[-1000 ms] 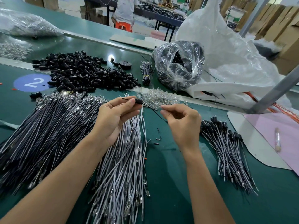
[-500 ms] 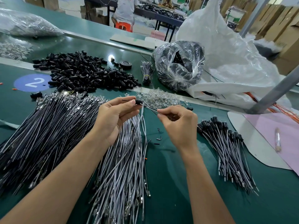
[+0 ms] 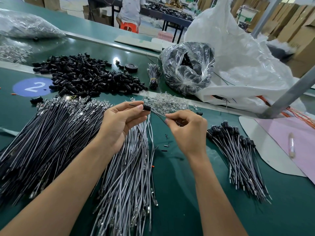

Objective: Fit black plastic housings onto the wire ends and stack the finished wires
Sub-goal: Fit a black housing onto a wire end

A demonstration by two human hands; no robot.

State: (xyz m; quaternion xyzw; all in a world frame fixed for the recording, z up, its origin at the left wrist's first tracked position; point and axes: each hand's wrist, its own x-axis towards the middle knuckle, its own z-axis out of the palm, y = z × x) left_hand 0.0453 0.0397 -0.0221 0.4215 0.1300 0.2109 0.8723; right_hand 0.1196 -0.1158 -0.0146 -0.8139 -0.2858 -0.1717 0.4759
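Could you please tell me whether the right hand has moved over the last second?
Yes. The right hand, pinching the wire, has shifted slightly left, away from the stack of finished wires and toward the left hand holding the black housing.

- What sort of place is this?
- A factory assembly floor. A long green workbench (image 3: pixel 170 184) fills the frame, with a blue circle (image 3: pixel 34 86) numbered 2 at left.
- What else shows it?
- Parts in bulk: black plastic housings (image 3: pixel 85 77) heaped upper left, wires (image 3: pixel 42 142) piled lower left, cardboard boxes (image 3: pixel 303 31) stacked upper right, and a seated worker (image 3: pixel 130 9) at another bench, top centre.
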